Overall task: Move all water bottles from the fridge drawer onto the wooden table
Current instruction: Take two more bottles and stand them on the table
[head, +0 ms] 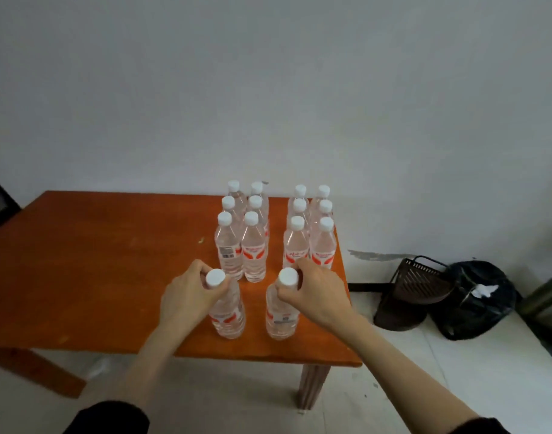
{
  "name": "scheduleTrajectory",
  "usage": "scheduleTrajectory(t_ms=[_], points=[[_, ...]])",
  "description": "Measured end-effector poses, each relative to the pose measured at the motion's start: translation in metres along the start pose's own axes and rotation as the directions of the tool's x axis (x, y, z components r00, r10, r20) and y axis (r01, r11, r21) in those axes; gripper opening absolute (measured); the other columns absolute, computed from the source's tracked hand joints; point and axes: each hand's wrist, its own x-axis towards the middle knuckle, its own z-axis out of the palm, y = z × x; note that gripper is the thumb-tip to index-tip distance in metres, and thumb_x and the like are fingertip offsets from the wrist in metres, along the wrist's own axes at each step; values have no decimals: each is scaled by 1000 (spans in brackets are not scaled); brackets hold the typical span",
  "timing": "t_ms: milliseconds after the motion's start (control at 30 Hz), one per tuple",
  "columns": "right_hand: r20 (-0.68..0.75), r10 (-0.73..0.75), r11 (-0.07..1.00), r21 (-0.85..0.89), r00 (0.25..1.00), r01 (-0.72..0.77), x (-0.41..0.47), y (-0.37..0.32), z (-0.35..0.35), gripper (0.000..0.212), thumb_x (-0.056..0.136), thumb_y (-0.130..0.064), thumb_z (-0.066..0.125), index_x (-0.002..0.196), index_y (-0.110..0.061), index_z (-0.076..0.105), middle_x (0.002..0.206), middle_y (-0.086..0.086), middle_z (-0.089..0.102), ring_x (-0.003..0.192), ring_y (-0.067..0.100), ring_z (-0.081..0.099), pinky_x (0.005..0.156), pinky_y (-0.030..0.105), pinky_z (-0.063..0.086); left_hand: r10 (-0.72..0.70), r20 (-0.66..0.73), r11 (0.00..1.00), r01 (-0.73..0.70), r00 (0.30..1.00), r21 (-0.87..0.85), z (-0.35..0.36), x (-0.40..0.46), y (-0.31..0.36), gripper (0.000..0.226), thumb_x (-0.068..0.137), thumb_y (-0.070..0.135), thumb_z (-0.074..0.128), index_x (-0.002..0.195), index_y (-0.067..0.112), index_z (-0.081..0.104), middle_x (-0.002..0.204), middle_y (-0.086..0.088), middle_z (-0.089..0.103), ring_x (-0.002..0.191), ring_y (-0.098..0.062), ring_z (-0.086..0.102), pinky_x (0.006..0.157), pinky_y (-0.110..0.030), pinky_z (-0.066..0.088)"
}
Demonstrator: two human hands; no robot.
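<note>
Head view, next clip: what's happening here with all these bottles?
A person is standing two water bottles on the wooden table. The left hand grips the left bottle near its cap, and the right hand grips the right bottle the same way. Both bottles stand upright near the table's front edge. Behind them, twelve more bottles already stand in two blocks of six. The fridge drawer is not in view.

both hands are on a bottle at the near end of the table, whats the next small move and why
Probably let go of both. The left hand grips one bottle near its cap and the right hand grips another; both stand upright on the wooden table, in line with the two blocks of bottles behind them.
</note>
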Motion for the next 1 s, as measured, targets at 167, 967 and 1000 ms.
scheduleTrajectory(t_ms=[167, 967, 1000], points=[[108, 26, 1000, -8, 994, -25, 61, -3, 28, 33, 79, -41, 63, 98, -17, 52, 88, 0, 62, 77, 13, 59, 65, 25, 52, -42, 57, 999, 42, 997, 15, 14, 49, -8, 30, 80, 44, 64, 90, 21, 47, 81, 7, 59, 68, -7, 56, 54, -21, 41], [73, 173, 983, 55, 982, -177, 134, -6, 88, 38, 85, -44, 57, 112, -18, 50, 94, -8, 50, 80, 6, 48, 71, 20, 41, 266, 296, 953, -297, 917, 63, 28, 156, -36, 33, 85, 54, 49, 95, 25, 35, 78, 8, 56, 67, -10, 57, 61, -27, 50], [75, 175, 982, 65, 982, -180, 132, -7, 86, 42, 85, -44, 57, 116, -17, 49, 97, -7, 51, 82, 6, 48, 72, 20, 39, 265, 325, 941, -318, 908, 119, 25, 157, -36, 37, 85, 58, 45, 99, 24, 37, 81, 7, 57, 70, -12, 58, 64, -29, 51]])
